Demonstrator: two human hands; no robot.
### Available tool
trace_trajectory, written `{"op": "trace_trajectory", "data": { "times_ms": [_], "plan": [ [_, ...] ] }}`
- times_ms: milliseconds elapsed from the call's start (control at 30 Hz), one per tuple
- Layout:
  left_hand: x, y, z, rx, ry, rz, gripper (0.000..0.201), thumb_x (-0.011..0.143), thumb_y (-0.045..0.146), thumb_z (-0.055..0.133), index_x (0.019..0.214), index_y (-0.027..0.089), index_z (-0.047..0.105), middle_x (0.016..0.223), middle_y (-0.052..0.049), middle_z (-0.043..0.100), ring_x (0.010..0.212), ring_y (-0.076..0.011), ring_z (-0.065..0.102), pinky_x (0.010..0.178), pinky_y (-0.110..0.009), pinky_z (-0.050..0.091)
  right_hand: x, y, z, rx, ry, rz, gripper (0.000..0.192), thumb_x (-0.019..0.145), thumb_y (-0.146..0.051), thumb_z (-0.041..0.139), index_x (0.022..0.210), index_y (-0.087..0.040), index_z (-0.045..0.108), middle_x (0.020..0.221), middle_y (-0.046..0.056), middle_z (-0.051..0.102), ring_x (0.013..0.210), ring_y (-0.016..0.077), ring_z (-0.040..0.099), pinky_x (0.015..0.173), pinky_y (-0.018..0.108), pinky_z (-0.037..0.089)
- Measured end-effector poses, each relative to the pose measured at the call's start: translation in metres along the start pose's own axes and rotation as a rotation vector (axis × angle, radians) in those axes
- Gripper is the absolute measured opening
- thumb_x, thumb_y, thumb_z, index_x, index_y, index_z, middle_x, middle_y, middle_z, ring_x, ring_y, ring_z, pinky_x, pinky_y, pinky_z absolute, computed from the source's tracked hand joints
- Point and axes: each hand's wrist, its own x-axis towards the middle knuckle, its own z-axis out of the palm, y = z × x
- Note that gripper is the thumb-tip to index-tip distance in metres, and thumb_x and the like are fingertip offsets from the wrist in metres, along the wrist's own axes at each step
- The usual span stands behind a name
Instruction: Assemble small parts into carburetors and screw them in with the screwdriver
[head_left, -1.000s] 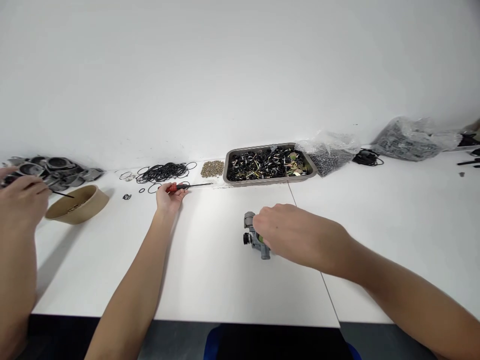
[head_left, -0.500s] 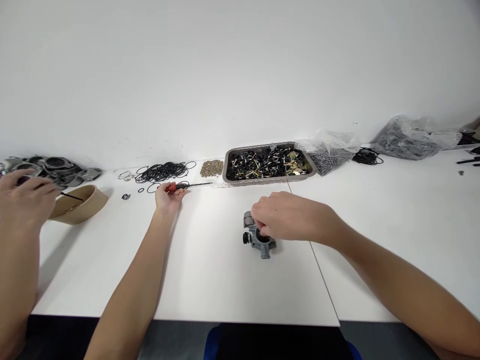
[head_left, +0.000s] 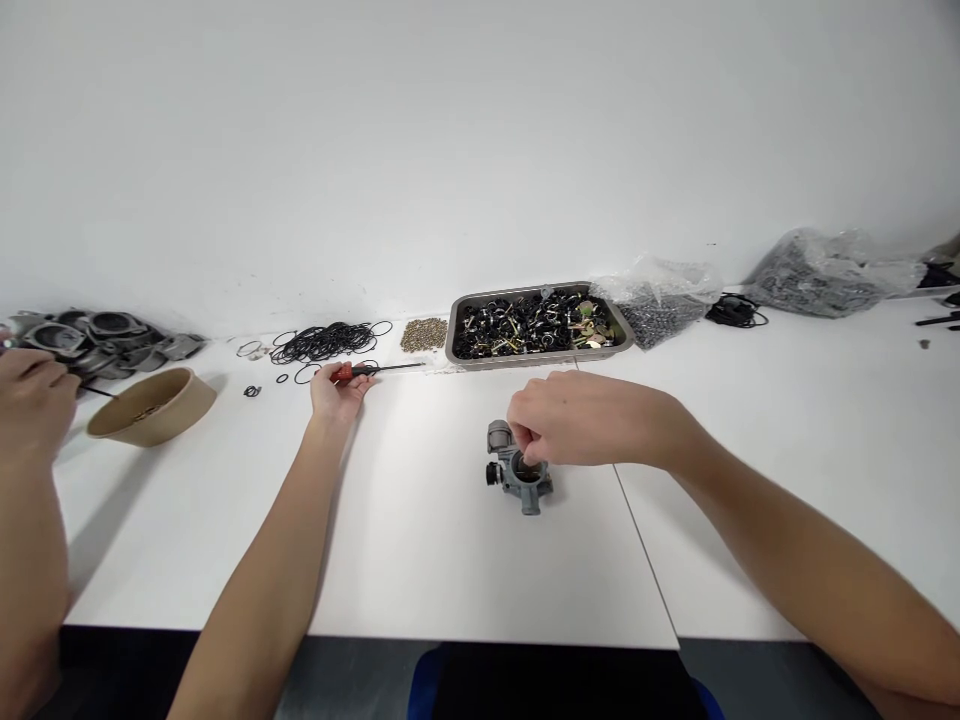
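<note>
My left hand (head_left: 339,392) rests on the table, palm partly up, with its fingers round the red and black handle of a screwdriver (head_left: 390,368) whose shaft points right. My right hand (head_left: 551,415) is over a grey metal carburetor body (head_left: 529,493) standing on the white table. Its fingers are pinched together at the round bore, and whatever they hold is hidden by the hand. On the carburetor body's left side sits a black knob (head_left: 493,473).
Along the wall lie black rubber rings (head_left: 326,343), small brass parts (head_left: 424,335), a metal tray (head_left: 540,361) of mixed parts and clear plastic bags (head_left: 660,305). At left, a co-worker's hand (head_left: 34,405) holds a thin dark tool by a tan bowl (head_left: 169,425), near grey castings (head_left: 97,335).
My right hand has lifted slightly and shifted a little right, showing more of the bore. The co-worker's hand has moved left from the bowl. My left hand has stayed put.
</note>
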Motion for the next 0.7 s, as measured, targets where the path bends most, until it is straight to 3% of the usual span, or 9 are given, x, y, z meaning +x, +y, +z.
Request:
{"op": "trace_trajectory", "data": {
  "times_ms": [433,700],
  "plan": [
    [-0.003,0.001,0.002,0.005,0.014,-0.001,0.005,0.068,0.012,0.047,0.065,0.016,0.047,0.057,0.000,0.053,0.047,-0.0114,0.050,0.056,-0.033,0.056,0.011,0.003,0.006,0.052,-0.071,0.000,0.018,0.065,-0.007,0.061,0.054,-0.018,0.051,0.060,0.001,0.054,0.051,0.0121,0.041,0.050,0.030,0.021],
    [-0.004,0.001,0.001,0.005,0.007,-0.009,0.005,0.069,0.012,0.048,0.066,0.016,0.048,0.060,-0.002,0.055,0.047,-0.0111,0.049,0.056,-0.032,0.056,0.017,0.009,0.006,0.076,-0.075,0.068,0.013,0.072,-0.025,0.070,0.077,-0.020,0.059,0.087,0.003,0.063,0.072,0.0178,0.053,0.054,0.028,0.031]
  ]
}}
